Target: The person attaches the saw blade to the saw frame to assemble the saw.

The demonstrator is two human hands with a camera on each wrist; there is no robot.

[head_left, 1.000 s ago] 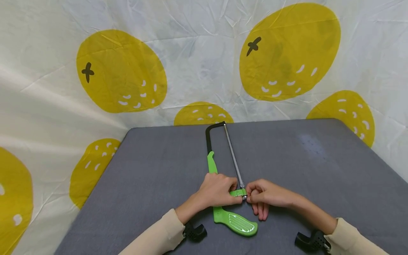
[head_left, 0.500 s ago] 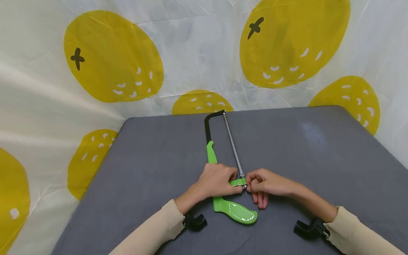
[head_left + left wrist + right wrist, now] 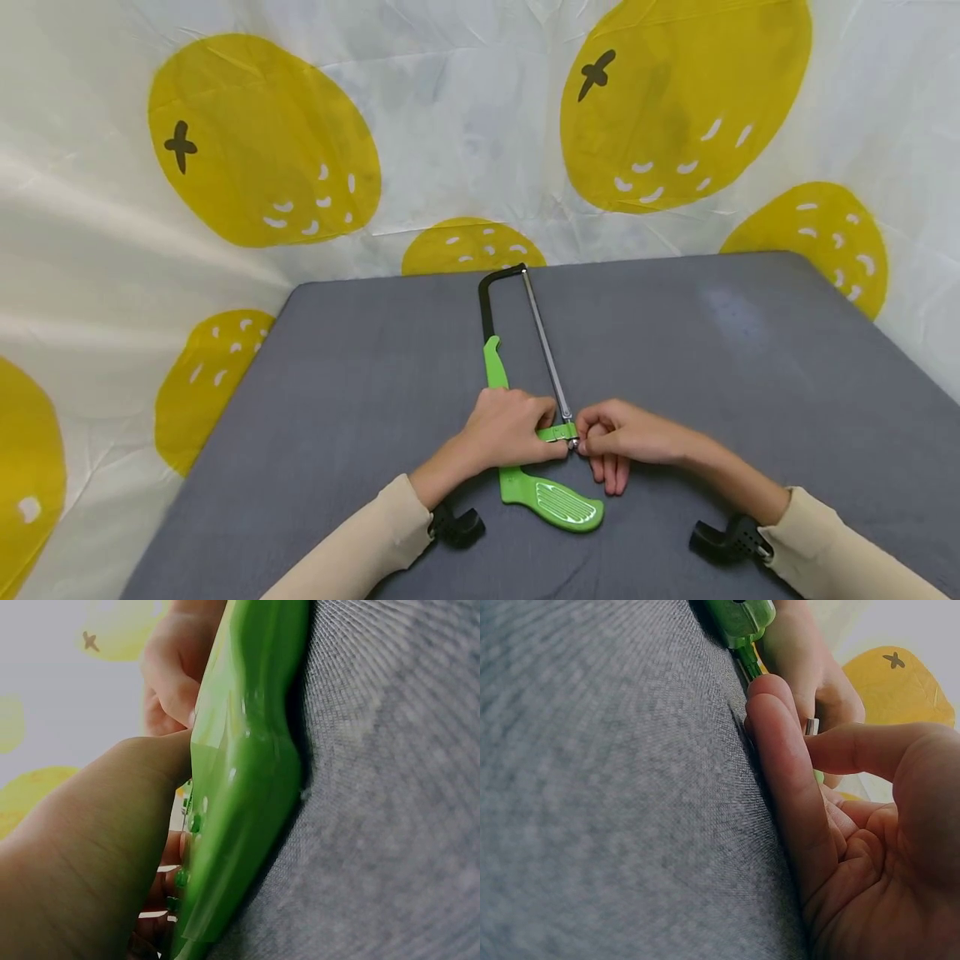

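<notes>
Head view: a hacksaw with a black metal bow and bright green body [image 3: 495,367] lay on its side on a desk covered in plain grey cloth [image 3: 360,375], its ribbed green handle [image 3: 562,504] towards the person and its long silvery blade [image 3: 545,346] slanting away. The left hand [image 3: 513,427] was clamped on the green body beside the short green crosspiece [image 3: 557,432]; the right hand [image 3: 626,433], just across from it, pinched with thumb and forefinger at a small silvery metal fastener [image 3: 573,444] at the blade's near end. The step in hand appeared to be adjusting that fastener; whether it was being tightened or loosened could not be told. Left wrist view: the smooth green body ran close along the cloth, the left palm against its inner side, with the right fingertips beyond. Right wrist view: a bright metal stub showed by the right thumb tip, while other fingers stretched low along the cloth; the exact contact was partly hidden. The next move, as judged here, called for a steady left grip and a small twist by the right thumb and forefinger.
</notes>
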